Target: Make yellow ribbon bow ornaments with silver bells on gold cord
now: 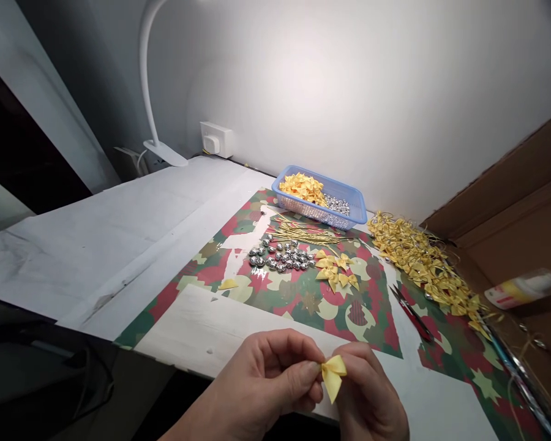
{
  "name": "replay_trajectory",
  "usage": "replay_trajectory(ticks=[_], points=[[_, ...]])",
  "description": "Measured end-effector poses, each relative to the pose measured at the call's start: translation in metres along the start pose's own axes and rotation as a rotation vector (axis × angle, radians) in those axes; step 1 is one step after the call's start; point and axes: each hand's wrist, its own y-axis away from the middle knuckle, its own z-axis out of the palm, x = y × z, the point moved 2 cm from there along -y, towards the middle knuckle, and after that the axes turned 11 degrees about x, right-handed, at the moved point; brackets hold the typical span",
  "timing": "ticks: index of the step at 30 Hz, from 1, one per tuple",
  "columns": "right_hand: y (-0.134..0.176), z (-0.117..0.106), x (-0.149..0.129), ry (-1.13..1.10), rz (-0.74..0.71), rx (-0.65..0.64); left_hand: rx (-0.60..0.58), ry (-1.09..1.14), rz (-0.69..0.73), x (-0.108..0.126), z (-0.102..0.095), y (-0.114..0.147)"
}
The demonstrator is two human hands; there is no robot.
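Close to the table's front edge, my left hand (280, 380) pinches one side of a small yellow ribbon bow (333, 375) between thumb and fingertips. Against the bow's other side, my right hand (370, 386) has its fingers curled, and its fingertips are partly hidden behind the ribbon. Beyond the hands, several silver jingle bells (284, 256) lie loose on the patterned sheet. To their right sits a small group of yellow bows (337, 269). Behind the bells are thin gold cords (303, 232) laid in a loose bundle.
A blue basket (358, 211) with bows and small silver bells stands by the wall. At right lie a long heap of bows with cords (417, 257), dark-bladed scissors (413, 315) and a white-and-yellow bottle (523, 290). A white lamp (146, 79) rises at back left.
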Motion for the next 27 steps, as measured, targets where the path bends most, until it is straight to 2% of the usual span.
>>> replay_trajectory(ticks=[10, 16, 20, 27], points=[[0.0006, 0.0, 0.0008, 0.02, 0.01, -0.009, -0.017, 0.086, -0.007, -0.0036, -0.001, -0.0018], [0.002, -0.0006, 0.0001, 0.021, 0.043, -0.027, -0.014, -0.132, 0.123, -0.0015, -0.004, -0.0005], [0.0032, 0.0001, 0.0003, 0.008, 0.045, -0.019, 0.042, -0.283, 0.246, 0.0035, -0.0023, 0.0006], [0.0037, 0.0016, -0.0006, 0.002, 0.065, 0.027, 0.089, -0.349, 0.279, 0.0052, 0.0012, 0.0037]])
